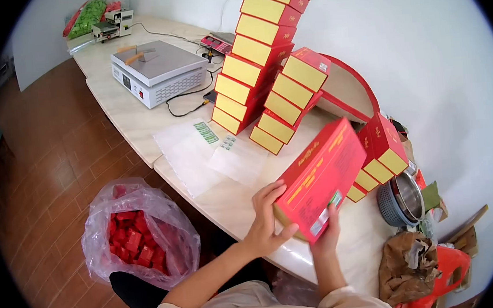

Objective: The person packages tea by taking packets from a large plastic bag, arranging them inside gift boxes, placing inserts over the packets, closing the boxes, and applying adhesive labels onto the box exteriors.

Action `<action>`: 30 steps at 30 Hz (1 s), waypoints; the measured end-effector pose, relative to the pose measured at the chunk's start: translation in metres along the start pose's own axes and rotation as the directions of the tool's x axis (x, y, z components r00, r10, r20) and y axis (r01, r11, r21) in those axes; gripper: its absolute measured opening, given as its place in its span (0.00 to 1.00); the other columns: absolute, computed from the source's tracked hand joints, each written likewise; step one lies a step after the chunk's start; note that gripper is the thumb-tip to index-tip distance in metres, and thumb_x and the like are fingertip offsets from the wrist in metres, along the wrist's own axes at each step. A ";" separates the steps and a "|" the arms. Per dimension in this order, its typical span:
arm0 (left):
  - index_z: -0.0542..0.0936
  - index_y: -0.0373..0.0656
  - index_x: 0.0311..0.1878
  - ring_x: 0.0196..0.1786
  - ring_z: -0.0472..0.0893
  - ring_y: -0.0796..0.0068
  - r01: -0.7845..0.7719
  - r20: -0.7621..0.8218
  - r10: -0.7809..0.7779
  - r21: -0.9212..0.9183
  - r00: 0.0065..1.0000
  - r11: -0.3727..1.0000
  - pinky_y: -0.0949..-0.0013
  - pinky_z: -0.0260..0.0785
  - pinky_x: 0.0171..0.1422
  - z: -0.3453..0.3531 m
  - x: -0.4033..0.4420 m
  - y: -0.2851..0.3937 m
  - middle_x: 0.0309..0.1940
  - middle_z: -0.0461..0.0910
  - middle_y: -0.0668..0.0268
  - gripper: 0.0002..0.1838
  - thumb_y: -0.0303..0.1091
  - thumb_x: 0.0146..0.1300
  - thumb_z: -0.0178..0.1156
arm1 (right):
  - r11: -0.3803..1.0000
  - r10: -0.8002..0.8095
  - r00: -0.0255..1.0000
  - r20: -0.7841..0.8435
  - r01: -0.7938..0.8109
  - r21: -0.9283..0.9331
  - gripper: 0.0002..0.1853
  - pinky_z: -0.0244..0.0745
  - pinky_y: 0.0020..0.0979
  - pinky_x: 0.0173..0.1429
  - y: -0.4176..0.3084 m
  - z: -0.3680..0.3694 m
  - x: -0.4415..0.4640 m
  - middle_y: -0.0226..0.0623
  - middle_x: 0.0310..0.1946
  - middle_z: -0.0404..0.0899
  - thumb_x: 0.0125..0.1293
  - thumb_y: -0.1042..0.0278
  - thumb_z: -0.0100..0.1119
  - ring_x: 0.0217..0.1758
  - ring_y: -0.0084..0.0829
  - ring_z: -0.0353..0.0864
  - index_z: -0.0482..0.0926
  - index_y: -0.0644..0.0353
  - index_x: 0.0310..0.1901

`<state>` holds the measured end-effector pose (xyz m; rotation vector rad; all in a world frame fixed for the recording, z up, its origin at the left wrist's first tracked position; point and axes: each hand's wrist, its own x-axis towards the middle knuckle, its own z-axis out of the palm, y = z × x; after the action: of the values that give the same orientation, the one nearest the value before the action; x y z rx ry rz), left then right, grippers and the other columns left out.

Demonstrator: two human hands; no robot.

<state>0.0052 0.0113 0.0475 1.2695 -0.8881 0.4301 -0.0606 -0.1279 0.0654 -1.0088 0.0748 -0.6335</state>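
Tilted between my two hands is a red gift box [323,174] with gold lettering, a white label and a small green sticker [335,197]. My left hand [267,222] grips its lower left edge, fingers along the side and thumb near the bottom corner. My right hand [327,233] holds the lower right corner, its thumb up by the green sticker; its other fingers are hidden behind the box. To the left on the table lie white sheets [186,159] carrying rows of green stickers [205,132].
Tall stacks of red and yellow boxes [245,67] stand at the back, shorter stacks [379,149] at right. A white hot-plate-like machine [159,71] sits farther left. A plastic bag [177,234] of small red packets is on the floor; a blue basket [391,206] and brown paper bag [403,269] are right.
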 end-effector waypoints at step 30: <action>0.77 0.44 0.49 0.59 0.71 0.59 0.143 0.247 -0.377 0.638 0.892 0.756 0.57 0.61 0.63 -0.023 -0.051 -0.083 0.54 0.73 0.60 0.15 0.33 0.58 0.60 | -0.138 -0.634 0.558 0.536 0.601 -0.787 0.25 0.68 0.47 0.60 -0.053 0.103 0.362 0.60 0.56 0.69 0.63 0.53 0.59 0.58 0.56 0.70 0.72 0.56 0.58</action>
<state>0.0412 0.0196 -0.0452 2.1037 -0.8839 0.2550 0.2467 -0.2593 0.2453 -2.3701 -0.0372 -1.6651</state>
